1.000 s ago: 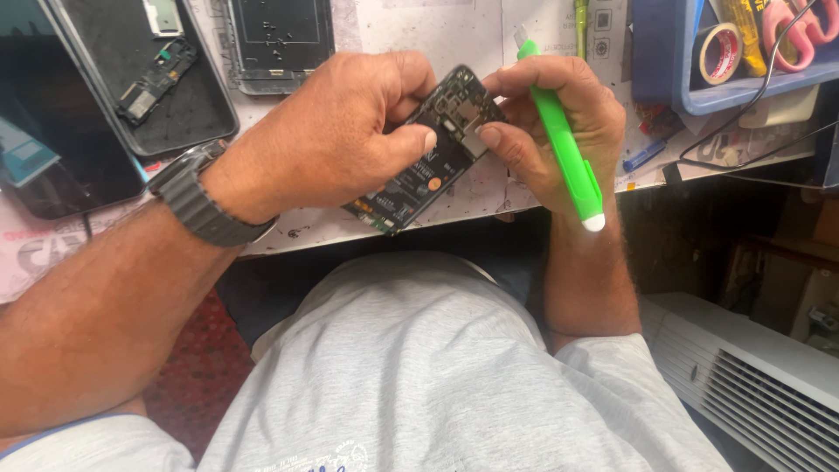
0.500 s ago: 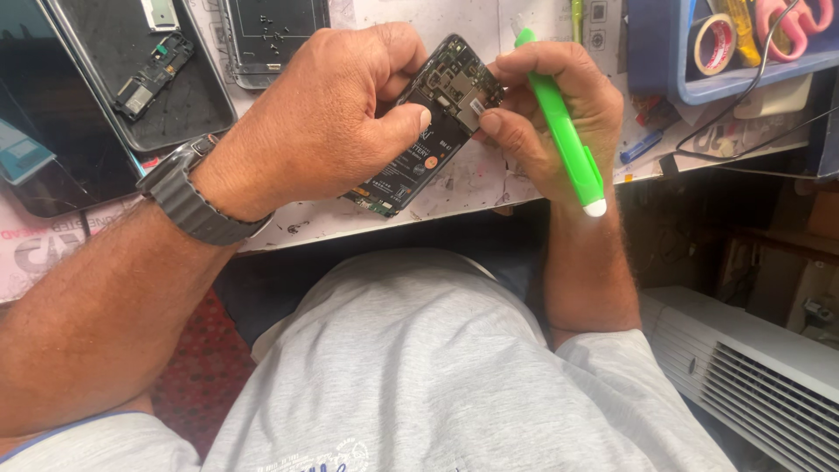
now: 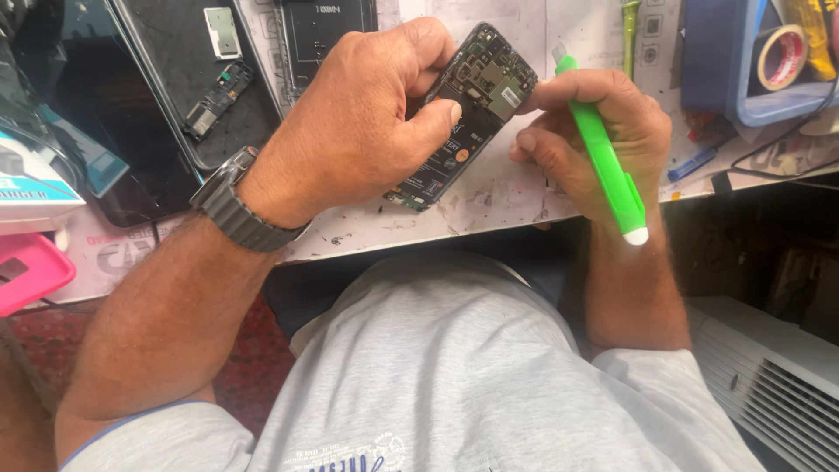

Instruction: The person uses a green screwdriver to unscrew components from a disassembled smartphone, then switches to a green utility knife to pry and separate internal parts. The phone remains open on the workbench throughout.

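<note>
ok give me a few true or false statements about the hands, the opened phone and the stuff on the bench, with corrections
1. The left hand grips the opened phone, circuit side up. True.
2. The right hand holds a red screwdriver. False: it holds a green tool with a white end.
3. A dark wristwatch sits on the left wrist. True.
4. The roll of tape lies on the person's lap. False: it sits in the blue tray on the bench.
5. The phone lies flat on the bench, untouched. False: both hands are on it.

Head view, downward, seemingly close.
</note>
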### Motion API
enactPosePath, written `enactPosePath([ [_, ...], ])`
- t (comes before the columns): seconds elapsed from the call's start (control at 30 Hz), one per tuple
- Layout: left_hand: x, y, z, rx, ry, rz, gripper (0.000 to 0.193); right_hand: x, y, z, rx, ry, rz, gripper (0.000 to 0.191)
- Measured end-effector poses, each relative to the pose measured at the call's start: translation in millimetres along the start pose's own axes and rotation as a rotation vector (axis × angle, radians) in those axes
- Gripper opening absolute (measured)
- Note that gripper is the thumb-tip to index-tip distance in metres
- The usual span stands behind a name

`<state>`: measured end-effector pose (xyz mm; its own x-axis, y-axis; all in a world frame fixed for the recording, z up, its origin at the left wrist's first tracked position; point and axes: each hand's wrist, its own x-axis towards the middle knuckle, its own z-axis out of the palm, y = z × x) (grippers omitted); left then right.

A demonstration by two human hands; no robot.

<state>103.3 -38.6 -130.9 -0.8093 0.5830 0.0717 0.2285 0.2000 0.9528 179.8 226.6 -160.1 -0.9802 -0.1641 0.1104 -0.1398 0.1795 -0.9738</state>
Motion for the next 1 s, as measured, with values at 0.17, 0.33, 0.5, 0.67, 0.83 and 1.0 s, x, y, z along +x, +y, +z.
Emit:
enactPosePath([
  [0.17,6.1,-6.3,-2.8,-0.052,0.023,0.044,0.015,7.3,0.2,-2.6,0.003,-0.028,0.003,0.025],
  [0.33,9.3,-6.4,-3.6,0.000,0.021,-0.047,0.013,8.1,2.3,-2.8,0.009,-0.010,-0.021,0.024],
  [0.5,9.3,0.0,-3.5,0.024,0.021,-0.062,0.016,12.2,-2.5,1.8,0.000,0.084,-0.136,0.033],
  [0.67,7.5,3.0,-6.9,-0.029,0.020,-0.031,0.023,25.3,-16.4,7.7,0.143,0.123,-0.238,0.036],
  [0.83,9.9,3.6,-6.3,-0.017,-0.038,-0.080,0.025,39.2,-29.9,-9.5,0.188,0.126,-0.199,0.028],
  [1.0,13.1,3.2,-5.5,-0.109,-0.111,-0.127,0.028,62.6,-20.0,-28.8,0.091,0.030,-0.245,0.026],
])
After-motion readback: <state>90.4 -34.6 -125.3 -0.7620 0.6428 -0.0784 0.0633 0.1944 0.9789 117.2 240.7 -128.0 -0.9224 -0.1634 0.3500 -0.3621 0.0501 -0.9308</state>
